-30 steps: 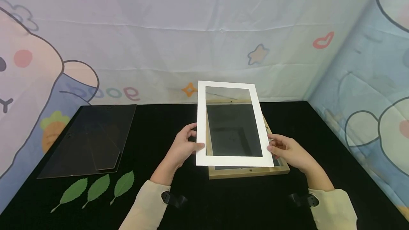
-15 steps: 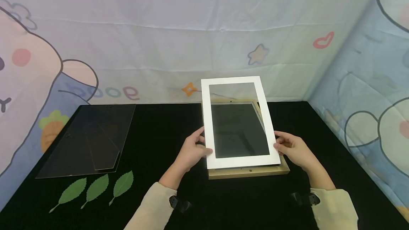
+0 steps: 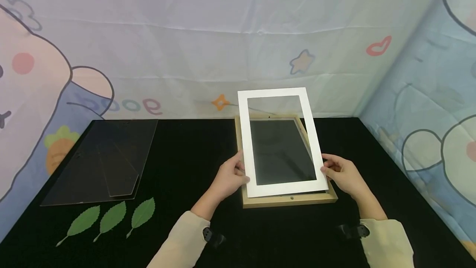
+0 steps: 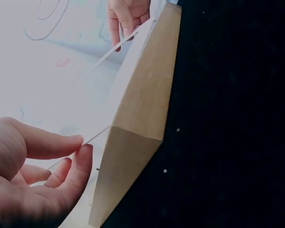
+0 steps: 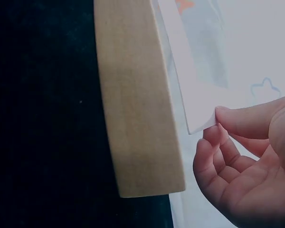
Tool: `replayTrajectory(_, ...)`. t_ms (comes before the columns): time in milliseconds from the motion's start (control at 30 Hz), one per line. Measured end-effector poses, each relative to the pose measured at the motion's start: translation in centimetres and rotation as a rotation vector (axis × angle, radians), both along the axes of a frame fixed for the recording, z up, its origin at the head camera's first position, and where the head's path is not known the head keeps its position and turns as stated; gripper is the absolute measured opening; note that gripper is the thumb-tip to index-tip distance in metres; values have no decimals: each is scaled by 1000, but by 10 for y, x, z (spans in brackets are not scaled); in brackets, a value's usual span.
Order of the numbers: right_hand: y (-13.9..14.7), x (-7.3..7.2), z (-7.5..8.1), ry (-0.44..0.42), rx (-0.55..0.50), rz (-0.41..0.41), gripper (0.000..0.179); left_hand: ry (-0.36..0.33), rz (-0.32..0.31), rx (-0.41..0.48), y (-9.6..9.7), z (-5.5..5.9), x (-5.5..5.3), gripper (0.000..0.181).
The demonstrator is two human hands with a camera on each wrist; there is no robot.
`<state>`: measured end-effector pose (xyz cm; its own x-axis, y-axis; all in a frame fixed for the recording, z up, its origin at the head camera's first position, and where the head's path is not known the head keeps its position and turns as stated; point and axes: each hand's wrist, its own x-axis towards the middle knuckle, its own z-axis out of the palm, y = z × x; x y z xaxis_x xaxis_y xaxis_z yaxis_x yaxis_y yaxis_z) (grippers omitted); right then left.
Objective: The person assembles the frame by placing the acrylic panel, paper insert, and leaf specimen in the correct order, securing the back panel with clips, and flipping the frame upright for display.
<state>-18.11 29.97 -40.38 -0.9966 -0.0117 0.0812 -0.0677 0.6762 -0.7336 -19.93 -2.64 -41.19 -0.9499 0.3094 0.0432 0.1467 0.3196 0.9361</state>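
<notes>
A white picture mat (image 3: pixel 286 187) with a rectangular window is tilted over a light wooden picture frame (image 3: pixel 290 201), its far edge raised. My left hand (image 3: pixel 227 179) pinches the mat's left edge between thumb and fingers. On the opposite edge, my right hand (image 3: pixel 343 175) pinches it near the lower corner. In the left wrist view the mat's thin edge runs from the left thumb (image 4: pixel 61 146) to the wooden frame's side (image 4: pixel 142 95). The right wrist view shows the mat corner (image 5: pixel 197 121) held just off the frame. A dark pane is visible through the window.
At the left lies a dark backing board (image 3: pixel 85 164) with a stand flap (image 3: pixel 120 177). Three green leaves (image 3: pixel 113 217) lie in front of it on the black tabletop (image 3: pixel 186 148). A printed cloth backdrop (image 3: pixel 186 53) rises behind.
Both hands have shifted right with the mat, the left hand farther than the right. The mat has turned slightly and now sits more over the wooden frame, which stays in place.
</notes>
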Motion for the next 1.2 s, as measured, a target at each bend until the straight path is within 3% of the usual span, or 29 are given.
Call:
replayTrajectory(533, 5, -1, -8, -46, -16, -1, 42, 41, 31, -74, 8, -5, 0, 71)
replayTrajectory(967, 8, -2, -11, -55, 29, -5, 41, 45, -6, -128, 9, -6, 0, 72)
replayTrajectory(1200, 8, -1, -12, -58, 75, -5, 40, 9, -19, -163, 9, -7, -1, 73)
